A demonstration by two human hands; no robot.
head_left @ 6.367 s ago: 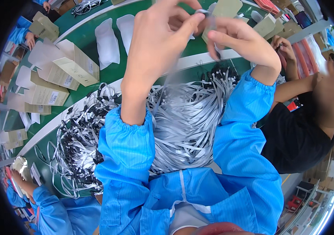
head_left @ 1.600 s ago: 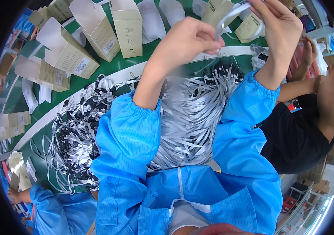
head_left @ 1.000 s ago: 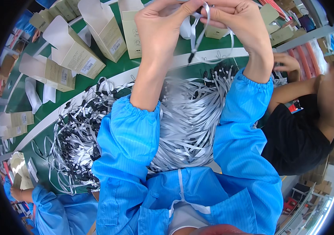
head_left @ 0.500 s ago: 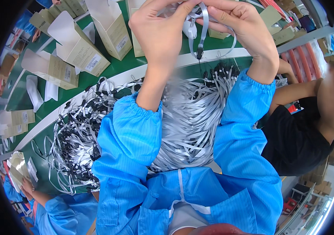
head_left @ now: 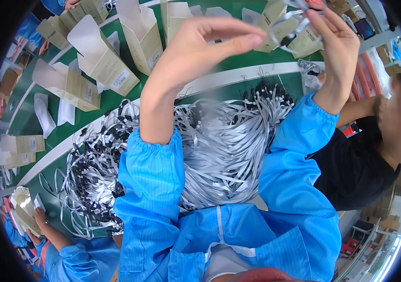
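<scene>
Since half a second ago, the left hand (head_left: 193,54) has come away from the silver strap (head_left: 302,26), and the right hand (head_left: 337,41) has carried it outward. It is at one o'clock, before the pale boxes (head_left: 307,46): flat, shiny, curled into a loop, with a black fitting (head_left: 285,41) low on it. Right thumb and fingers are closed upon it. At twelve o'clock the left fingers bend near their thumb; whether they pinch anything, I cannot tell. Blur softens the strap, and its upper part, at the top edge, is hard to make out.
</scene>
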